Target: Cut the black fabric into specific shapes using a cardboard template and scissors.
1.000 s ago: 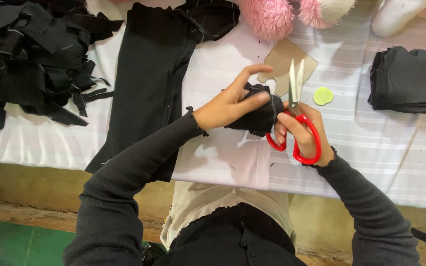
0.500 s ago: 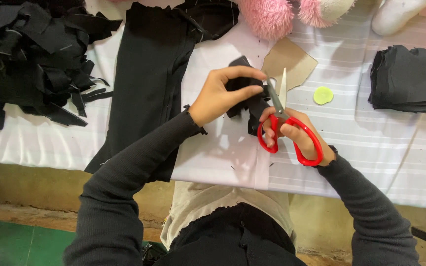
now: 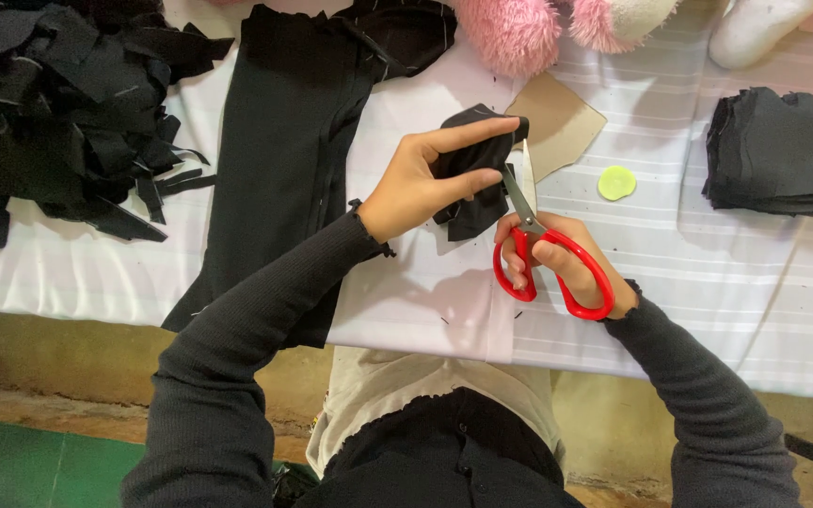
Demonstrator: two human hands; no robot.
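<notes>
My left hand [image 3: 421, 179] pinches a small piece of black fabric [image 3: 477, 165] above the white striped tablecloth [image 3: 689, 273]. My right hand [image 3: 562, 263] grips red-handled scissors [image 3: 538, 249], fingers through the loops. The blades point up and away, with their edge against the right side of the fabric piece. A tan cardboard pattern [image 3: 557, 122] lies on the table just behind the fabric.
A long black fabric strip [image 3: 284, 160] lies left of my hands, with a heap of black scraps [image 3: 58, 103] at far left. A stack of cut black pieces [image 3: 778, 150] sits at right, a small yellow-green disc [image 3: 616, 182] between. Pink plush toys [image 3: 519, 28] lie at the back.
The black fabric piece has been turned and lifted slightly toward the back of the table. The scissors have shifted left and their blades now meet the fabric's right edge.
</notes>
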